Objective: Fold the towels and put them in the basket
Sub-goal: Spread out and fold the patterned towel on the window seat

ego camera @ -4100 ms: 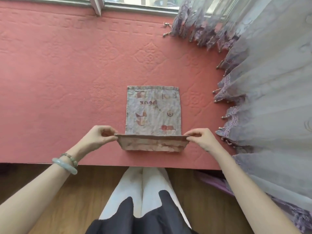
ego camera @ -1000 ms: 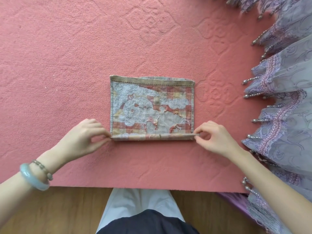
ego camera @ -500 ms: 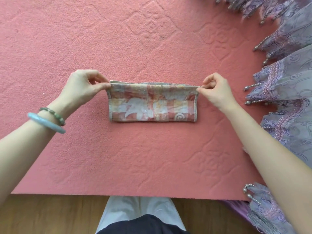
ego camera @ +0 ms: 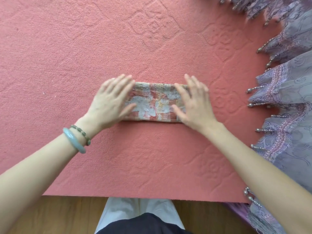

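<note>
Hands dropped from pinching the far edge to lying flat | left hand (ego camera: 109, 100), right hand (ego camera: 194, 102): fingers straight, spread, pressing one end each, gripping nothing | towel (ego camera: 155, 103): folded strip mid worktop (ego camera: 135, 157), long axis left-right, equally near both | curtain (ego camera: 287, 98) beside right arm, clear | basket unseen
</note>
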Motion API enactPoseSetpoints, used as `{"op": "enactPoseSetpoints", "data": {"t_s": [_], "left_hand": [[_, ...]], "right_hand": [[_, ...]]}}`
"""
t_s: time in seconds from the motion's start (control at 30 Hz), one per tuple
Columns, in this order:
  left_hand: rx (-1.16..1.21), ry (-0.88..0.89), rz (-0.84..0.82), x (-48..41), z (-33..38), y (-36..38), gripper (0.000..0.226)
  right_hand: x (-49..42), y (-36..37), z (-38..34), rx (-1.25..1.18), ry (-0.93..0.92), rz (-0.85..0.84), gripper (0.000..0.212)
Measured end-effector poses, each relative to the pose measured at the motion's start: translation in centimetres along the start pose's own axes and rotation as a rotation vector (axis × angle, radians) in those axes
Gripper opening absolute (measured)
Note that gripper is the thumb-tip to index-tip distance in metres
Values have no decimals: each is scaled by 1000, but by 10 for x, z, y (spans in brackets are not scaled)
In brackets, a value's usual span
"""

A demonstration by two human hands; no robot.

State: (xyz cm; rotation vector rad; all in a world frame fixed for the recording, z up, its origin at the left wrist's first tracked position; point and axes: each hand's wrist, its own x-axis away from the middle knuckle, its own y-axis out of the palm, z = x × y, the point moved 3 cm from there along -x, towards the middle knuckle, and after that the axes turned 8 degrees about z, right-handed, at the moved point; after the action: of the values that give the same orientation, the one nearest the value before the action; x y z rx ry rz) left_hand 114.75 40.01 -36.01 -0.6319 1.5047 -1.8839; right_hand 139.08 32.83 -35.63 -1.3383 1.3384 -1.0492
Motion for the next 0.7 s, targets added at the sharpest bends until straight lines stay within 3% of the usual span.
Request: {"op": "enactPoseSetpoints", "data": {"t_s": [0.1,0.33,0.47,0.7], "left_hand": [[-105,117,-96,9,19,24,77],[-133,51,-102,9,22,39,80],[-129,-28,-81,13,6,30,83],[-43,-125,-124,18,-5,26,86]], "right_hand": [[9,22,-25,33,-78,-72,74],[7,42,-32,67,-83,-168,81],[10,30,-15,45,-18,-132,83],[24,30,15,77,71,-224,86]]}}
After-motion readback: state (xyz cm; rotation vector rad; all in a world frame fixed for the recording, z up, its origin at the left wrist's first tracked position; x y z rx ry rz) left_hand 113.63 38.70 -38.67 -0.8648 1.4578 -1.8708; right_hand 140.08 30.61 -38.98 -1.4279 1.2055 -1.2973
